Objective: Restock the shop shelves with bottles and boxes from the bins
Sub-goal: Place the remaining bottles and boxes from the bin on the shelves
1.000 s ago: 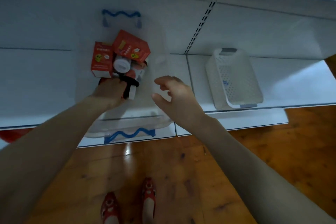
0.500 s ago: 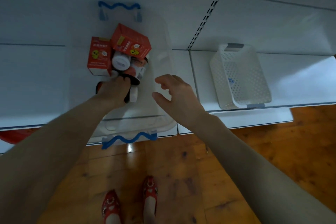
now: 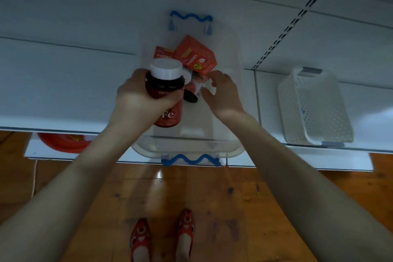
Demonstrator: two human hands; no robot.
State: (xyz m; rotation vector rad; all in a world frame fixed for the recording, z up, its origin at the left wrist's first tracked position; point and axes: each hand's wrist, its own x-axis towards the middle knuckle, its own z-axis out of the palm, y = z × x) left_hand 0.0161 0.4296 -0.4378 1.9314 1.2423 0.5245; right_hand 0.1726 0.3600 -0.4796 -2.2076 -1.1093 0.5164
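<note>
Where bin [image 3: 234, 147] sits, 2 boxes [image 3: 196, 57], basket [image 3: 319, 108] beside

Single head view — steeply down, close over shelf [image 3: 63, 91]

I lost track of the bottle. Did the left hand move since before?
Yes. The left hand has risen from the clear bin, lifting a white-capped bottle that now covers part of the left red box.

Left hand [image 3: 139, 97]: grips dark red, white-capped plastic bottle [image 3: 164, 84]
Right hand [image 3: 222, 94]: inside clear plastic bin with blue wavy handles [image 3: 191, 144]
Red cardboard boxes [image 3: 197, 57]: bin's 12 o'clock end
White perforated basket [image 3: 314, 108]: 3 o'clock of bin
</note>
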